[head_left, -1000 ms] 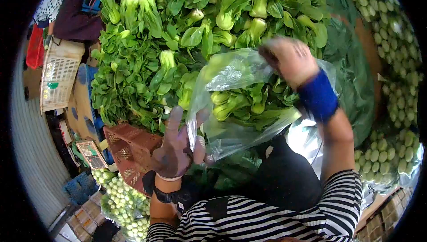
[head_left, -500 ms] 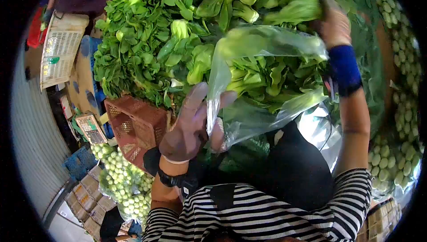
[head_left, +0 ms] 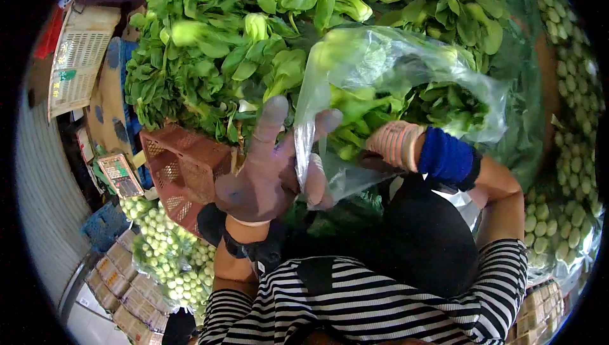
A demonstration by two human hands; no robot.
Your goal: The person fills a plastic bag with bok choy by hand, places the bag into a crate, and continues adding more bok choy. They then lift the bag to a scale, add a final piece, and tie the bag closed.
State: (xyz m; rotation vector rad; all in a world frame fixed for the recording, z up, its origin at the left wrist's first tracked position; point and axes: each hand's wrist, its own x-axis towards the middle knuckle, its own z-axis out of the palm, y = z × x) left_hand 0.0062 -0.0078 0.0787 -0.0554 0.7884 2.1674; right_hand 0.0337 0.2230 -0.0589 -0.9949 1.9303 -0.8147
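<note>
My left hand (head_left: 273,161), in a brownish-grey glove, has its fingers spread, with the edge of a clear plastic bag (head_left: 303,132) caught between them. The bag's wide mouth opens over green bok choy (head_left: 368,116). At the near side of that mouth is my right hand (head_left: 393,148), in a striped glove with a blue wristband. Its fingers are curled inward beside pale stems and the bag's film; what they hold is hidden. Behind and left of the bag lies a large heap of bok choy (head_left: 196,46).
A reddish-brown plastic crate (head_left: 184,167) stands left of my left hand. Farther left are a pale basket (head_left: 82,59), a scale with a display (head_left: 119,175) and bagged round green produce (head_left: 168,250). Bagged oval green produce (head_left: 571,154) lines the right side.
My right hand has come down and toward me from the far heap, where a bok choy was in it, to the bag's mouth. My left hand still has the bag's edge.
</note>
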